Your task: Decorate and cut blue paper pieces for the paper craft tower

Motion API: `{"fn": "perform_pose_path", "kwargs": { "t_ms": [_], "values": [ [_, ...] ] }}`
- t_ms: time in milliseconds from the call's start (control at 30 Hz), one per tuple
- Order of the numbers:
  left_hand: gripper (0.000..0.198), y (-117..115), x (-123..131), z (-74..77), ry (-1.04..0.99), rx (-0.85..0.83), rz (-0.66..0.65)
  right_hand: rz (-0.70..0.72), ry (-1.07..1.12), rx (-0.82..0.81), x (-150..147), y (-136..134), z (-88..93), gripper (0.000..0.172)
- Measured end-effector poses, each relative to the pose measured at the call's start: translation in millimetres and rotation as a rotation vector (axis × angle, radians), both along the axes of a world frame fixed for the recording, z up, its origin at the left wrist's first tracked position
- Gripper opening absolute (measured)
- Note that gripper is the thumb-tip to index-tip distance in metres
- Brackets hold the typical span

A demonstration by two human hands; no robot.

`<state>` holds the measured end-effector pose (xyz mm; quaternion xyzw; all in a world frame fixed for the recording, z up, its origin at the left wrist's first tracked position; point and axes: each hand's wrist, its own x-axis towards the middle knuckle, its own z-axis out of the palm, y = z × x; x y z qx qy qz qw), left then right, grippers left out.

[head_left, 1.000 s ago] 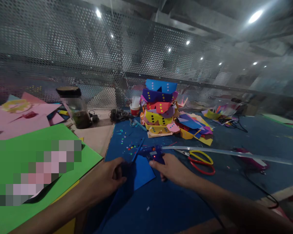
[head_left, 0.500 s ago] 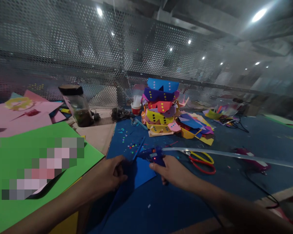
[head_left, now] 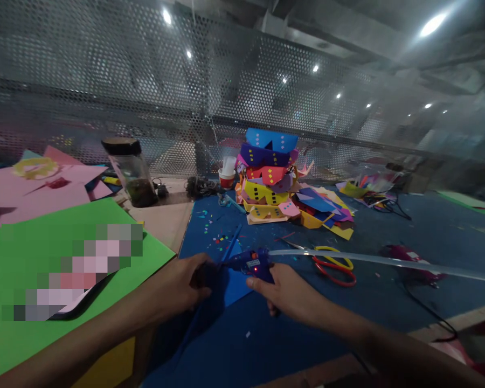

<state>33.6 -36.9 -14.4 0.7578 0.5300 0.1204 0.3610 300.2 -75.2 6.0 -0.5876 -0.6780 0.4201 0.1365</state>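
My right hand point(head_left: 281, 288) is wrapped round the grip of a blue hot glue gun point(head_left: 246, 262), its red light lit. A long clear glue stick point(head_left: 359, 257) runs out of the gun's back to the right. The nozzle points left, at the fingers of my left hand point(head_left: 192, 280). Those fingers are closed on blue paper point(head_left: 236, 288), whose flat part shows between the hands. A narrow blue strip point(head_left: 232, 242) sticks up beyond the nozzle. Shadow hides where the nozzle, strip and left fingertips meet, so I cannot tell whether they touch.
Scissors with red and yellow handles point(head_left: 333, 271) lie right of the glue gun. Behind stand stacked paper masks point(head_left: 267, 172) beside paper scraps point(head_left: 323, 199). A lidded jar point(head_left: 137, 180) and green paper point(head_left: 145, 248) are at left; a dark red glue gun point(head_left: 412, 261) is at right.
The glue gun has shifted slightly left and down, bringing its nozzle closer to my left fingers. The whole view has moved a little.
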Motion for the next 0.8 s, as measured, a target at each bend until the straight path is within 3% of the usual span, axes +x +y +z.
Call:
{"fn": "perform_pose_path", "kwargs": {
  "t_ms": [233,800],
  "values": [
    [0.041,-0.1,3.2,4.1,-0.040,-0.065,0.003,0.025,0.045,-0.013,-1.7,-9.8,1.4,0.034],
    [0.031,2.1,-0.1,1.6,-0.035,-0.026,-0.063,0.058,0.067,-0.010,-1.0,-24.7,-1.9,0.031]
  ]
}}
